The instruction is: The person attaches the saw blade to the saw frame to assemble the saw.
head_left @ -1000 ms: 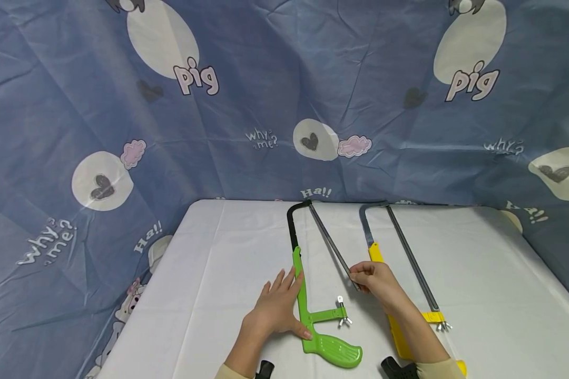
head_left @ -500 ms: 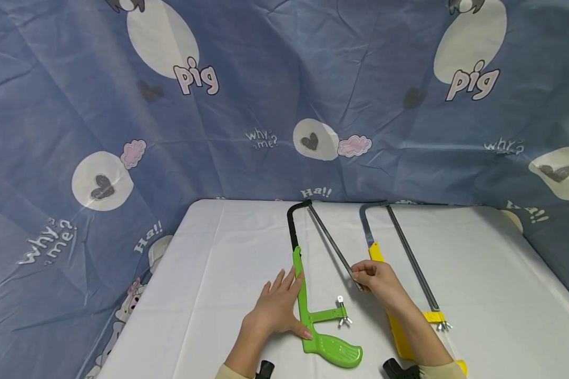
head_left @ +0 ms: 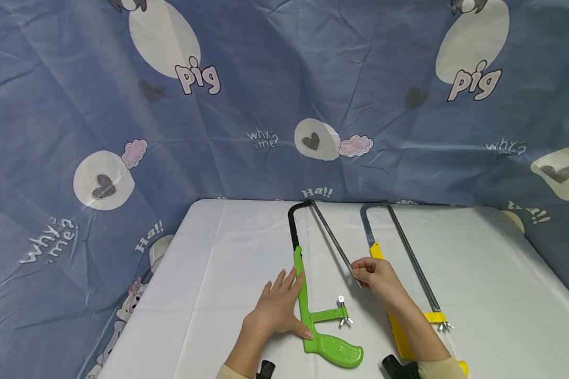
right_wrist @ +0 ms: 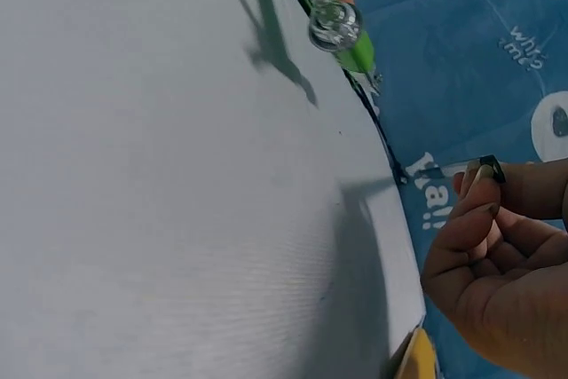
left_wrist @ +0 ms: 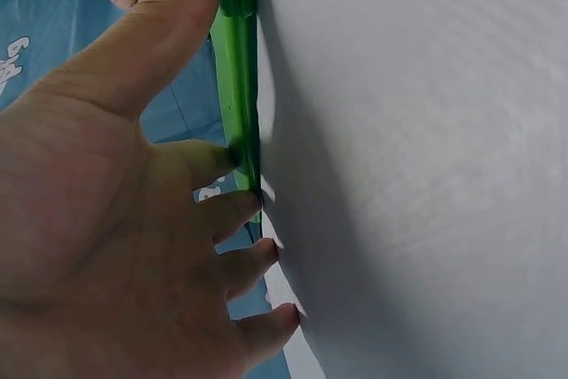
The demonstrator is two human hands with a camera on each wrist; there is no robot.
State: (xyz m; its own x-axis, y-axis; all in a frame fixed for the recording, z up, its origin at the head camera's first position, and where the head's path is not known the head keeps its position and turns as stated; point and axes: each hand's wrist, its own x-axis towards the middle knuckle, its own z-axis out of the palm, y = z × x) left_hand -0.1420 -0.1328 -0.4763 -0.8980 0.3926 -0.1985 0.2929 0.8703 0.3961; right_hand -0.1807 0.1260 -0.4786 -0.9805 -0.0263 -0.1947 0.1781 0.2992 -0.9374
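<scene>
A green-handled hacksaw (head_left: 334, 351) lies on the white-covered table, its black front bow curving at the far end. My left hand (head_left: 276, 310) rests along its frame, fingers spread and straight, with the thumb near the handle. In the left wrist view the fingertips (left_wrist: 257, 255) reach to the frame and the white cloth. My right hand (head_left: 376, 281) pinches the near end of the hacksaw blade (head_left: 332, 237) between thumb and fingers. The blade's far end meets the bow tip, and it slants away from the frame. A wing nut (head_left: 345, 320) sits on the green cross arm.
A yellow hacksaw (head_left: 400, 337) lies to the right, partly under my right forearm, its blade (head_left: 414, 258) spanning from bow to wing nut bolt. Blue printed cloth (head_left: 246, 173) hangs behind the table's far edge (head_left: 246, 200).
The right hand keeps its pinch; the blade has shifted very slightly toward the bow tip. The left hand and both saw frames have stayed put.
</scene>
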